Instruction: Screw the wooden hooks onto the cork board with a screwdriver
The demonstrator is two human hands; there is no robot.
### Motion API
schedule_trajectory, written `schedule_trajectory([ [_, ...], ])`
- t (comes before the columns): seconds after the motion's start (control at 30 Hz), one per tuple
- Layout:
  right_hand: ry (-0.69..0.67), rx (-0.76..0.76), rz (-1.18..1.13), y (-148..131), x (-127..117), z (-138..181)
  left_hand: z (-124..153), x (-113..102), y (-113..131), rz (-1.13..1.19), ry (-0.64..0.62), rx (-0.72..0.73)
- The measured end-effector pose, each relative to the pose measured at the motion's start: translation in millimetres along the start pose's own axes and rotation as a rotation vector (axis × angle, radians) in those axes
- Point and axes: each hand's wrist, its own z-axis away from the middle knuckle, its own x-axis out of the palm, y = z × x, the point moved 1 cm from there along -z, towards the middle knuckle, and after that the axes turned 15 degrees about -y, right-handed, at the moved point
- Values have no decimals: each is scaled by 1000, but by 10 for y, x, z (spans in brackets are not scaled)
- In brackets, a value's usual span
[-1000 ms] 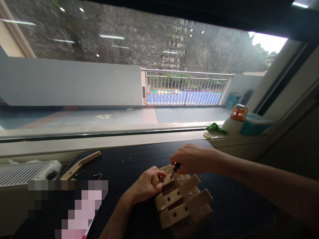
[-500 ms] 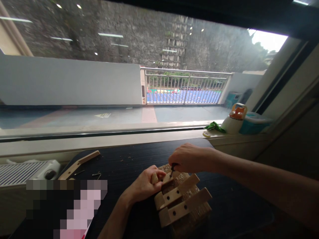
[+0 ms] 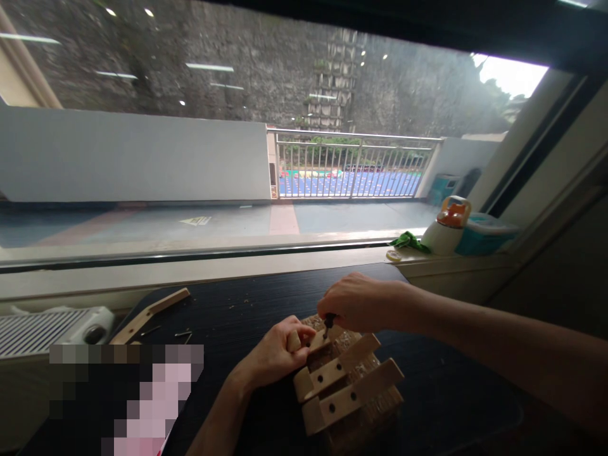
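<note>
My right hand (image 3: 349,301) is closed round the dark handle of a small screwdriver (image 3: 329,322). Its thin shaft points down at a hole in a pale wooden piece (image 3: 319,342). From the left, my left hand (image 3: 281,347) grips this piece with bent fingers, its end poking out between them. Underneath is a brown, rough-textured block (image 3: 387,402). Nearer to me, two more wooden pieces lie across the block: a middle one (image 3: 349,362) and a front one (image 3: 363,389), each showing two dark holes.
A jointed wooden strip (image 3: 156,309) and thin metal pieces (image 3: 183,334) lie on the dark table (image 3: 228,304) at left. A white radiator (image 3: 52,326) stands beside it. On the sill are a green cloth (image 3: 408,242), a white-orange bottle (image 3: 446,231) and a teal box (image 3: 487,235).
My right hand has shifted slightly left with the screwdriver, which sits at a slightly different angle. My left hand and the wooden pieces stay in place.
</note>
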Motion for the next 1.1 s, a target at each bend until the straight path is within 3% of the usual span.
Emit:
schedule_trajectory([
  [0.37,40,60,-59,50,72,-37,3,-4,12,4,-2,-14],
  [0.7,10,11,-12,6,-41,9,5,-10,38,-3,6,-16],
  [1.1,103,49,-64,65,113,-22,23,-67,62,69,-31,-59],
])
